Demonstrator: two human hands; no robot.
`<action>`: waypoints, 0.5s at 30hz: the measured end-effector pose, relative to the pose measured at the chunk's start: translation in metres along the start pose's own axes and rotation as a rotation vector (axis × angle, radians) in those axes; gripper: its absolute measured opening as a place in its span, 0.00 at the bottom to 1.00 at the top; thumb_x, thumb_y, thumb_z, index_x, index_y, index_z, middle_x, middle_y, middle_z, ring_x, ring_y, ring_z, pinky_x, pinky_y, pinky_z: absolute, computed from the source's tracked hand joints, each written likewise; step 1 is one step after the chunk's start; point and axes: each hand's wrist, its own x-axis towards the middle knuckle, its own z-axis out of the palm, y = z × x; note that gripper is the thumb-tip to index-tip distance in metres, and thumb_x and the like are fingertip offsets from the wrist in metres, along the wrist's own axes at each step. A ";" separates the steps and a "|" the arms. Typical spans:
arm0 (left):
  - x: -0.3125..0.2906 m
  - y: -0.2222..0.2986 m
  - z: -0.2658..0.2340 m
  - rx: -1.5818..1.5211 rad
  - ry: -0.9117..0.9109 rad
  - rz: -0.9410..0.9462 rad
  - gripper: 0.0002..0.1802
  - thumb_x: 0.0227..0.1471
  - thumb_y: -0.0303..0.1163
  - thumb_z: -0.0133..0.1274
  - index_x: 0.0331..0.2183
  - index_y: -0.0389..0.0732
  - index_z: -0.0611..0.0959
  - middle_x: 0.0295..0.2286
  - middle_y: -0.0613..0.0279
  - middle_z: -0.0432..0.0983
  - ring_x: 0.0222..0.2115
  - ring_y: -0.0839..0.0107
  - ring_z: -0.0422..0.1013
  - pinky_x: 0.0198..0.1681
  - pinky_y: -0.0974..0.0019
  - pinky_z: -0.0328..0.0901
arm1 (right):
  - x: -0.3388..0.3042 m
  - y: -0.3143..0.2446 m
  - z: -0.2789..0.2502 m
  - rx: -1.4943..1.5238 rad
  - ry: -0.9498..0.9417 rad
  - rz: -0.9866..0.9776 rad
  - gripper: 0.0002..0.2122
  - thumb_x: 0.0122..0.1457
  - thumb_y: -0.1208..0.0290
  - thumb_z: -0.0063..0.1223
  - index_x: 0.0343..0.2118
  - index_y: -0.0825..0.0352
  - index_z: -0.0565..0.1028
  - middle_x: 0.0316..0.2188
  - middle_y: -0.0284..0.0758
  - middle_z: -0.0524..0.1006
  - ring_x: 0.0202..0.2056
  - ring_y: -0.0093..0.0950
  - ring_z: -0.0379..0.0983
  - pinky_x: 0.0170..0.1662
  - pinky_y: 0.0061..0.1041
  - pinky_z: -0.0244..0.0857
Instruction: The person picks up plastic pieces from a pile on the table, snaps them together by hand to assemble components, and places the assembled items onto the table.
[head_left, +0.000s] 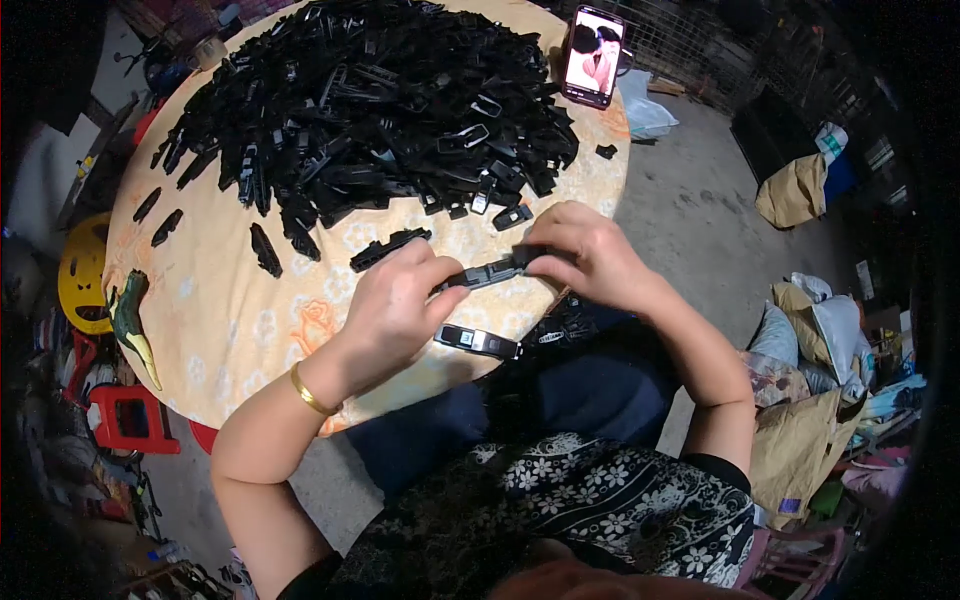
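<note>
Between my two hands, just above the near edge of the round table, is a long narrow black plastic part (490, 272). My left hand (393, 302), with a gold bracelet at the wrist, pinches its left end. The fingers of my right hand (592, 256) close on its right end and cover it. Below my left fingers lies a black-and-silver part (478, 341) near the table edge. Another black part (388, 249) rests just beyond my left hand. Farther off, a large heap of black plastic parts (370, 110) covers the back of the table.
A floral cloth (220, 300) covers the table. At the back right stands a lit phone (594, 58). A curved dark green and yellow object (130, 325) lies at the left edge. A red stool (130, 418) is on the left; bags (815, 330) pile on the right floor.
</note>
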 end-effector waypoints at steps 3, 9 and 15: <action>-0.001 -0.007 0.006 -0.026 0.067 0.104 0.08 0.47 0.26 0.58 0.31 0.33 0.81 0.23 0.53 0.69 0.25 0.57 0.69 0.29 0.60 0.63 | 0.007 -0.004 -0.004 -0.056 0.025 -0.098 0.11 0.46 0.69 0.64 0.32 0.67 0.79 0.28 0.37 0.74 0.35 0.38 0.71 0.38 0.34 0.66; -0.001 -0.008 0.007 -0.053 0.073 0.147 0.07 0.47 0.25 0.57 0.30 0.31 0.81 0.23 0.53 0.70 0.25 0.57 0.69 0.30 0.60 0.64 | 0.014 -0.015 -0.002 -0.184 -0.098 -0.191 0.13 0.42 0.72 0.65 0.32 0.68 0.78 0.26 0.36 0.72 0.32 0.37 0.69 0.35 0.33 0.65; -0.003 -0.002 0.012 0.112 0.039 0.175 0.08 0.46 0.29 0.59 0.29 0.34 0.82 0.25 0.54 0.71 0.26 0.58 0.70 0.30 0.61 0.65 | 0.019 -0.017 0.012 -0.053 -0.099 -0.237 0.11 0.44 0.71 0.65 0.31 0.68 0.78 0.26 0.37 0.72 0.32 0.37 0.69 0.35 0.33 0.65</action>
